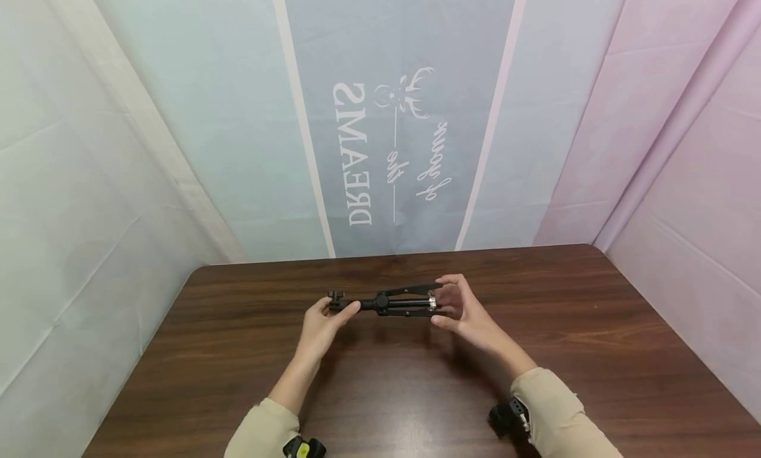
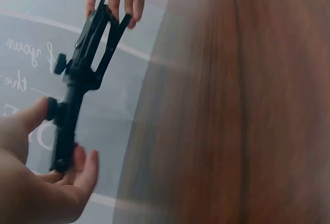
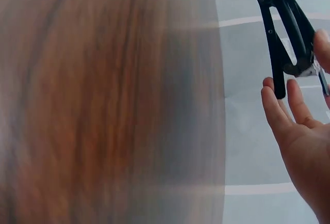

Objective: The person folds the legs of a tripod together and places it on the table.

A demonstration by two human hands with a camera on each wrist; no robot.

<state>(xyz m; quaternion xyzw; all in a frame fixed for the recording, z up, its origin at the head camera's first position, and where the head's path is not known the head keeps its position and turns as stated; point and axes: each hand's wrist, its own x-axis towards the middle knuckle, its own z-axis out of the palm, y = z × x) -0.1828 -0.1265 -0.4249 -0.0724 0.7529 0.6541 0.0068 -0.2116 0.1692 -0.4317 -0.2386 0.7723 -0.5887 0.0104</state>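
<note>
A small black tripod (image 1: 382,302) lies sideways in the air over the table, spanning both hands. My left hand (image 1: 319,327) grips its narrow head end, thumb on one side and fingertips on the other. In the left wrist view a round knob (image 2: 60,63) juts from the tripod near the leg joint. At the opposite end my right hand (image 1: 473,322) holds the spread leg ends between thumb and fingers. The right wrist view shows fingertips at the foot of one leg (image 3: 277,74). A shiny, whitish piece (image 1: 433,302) sits between the legs near their ends.
The dark wood-grain table (image 1: 392,398) extends beneath both hands. Behind it hangs a pale blue-grey cloth (image 1: 404,35) with mirrored white lettering. Light fabric walls (image 1: 77,246) stand at both sides. Dark devices (image 1: 304,447) are strapped at the wrists.
</note>
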